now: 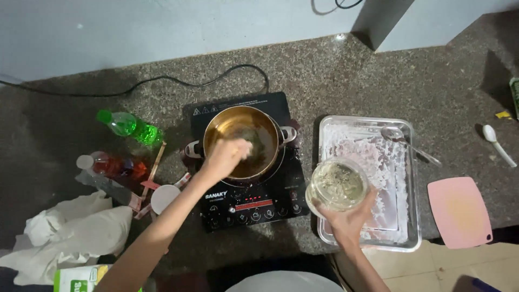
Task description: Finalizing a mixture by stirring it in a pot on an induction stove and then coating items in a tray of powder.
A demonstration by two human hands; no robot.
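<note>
At centre frame the left hand (226,157), fingers curled together with its grasp unclear, hovers over a metal pot (241,141) on a black induction cooker (248,162), while the right hand (346,219) cups a glass bowl (338,185) from below over a floured tray (370,181).

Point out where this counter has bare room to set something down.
Bare stone lies behind the metal tray toward the wall, and between the pink board and white spoon. Left of the cooktop is crowded: bottles, cloth.
</note>
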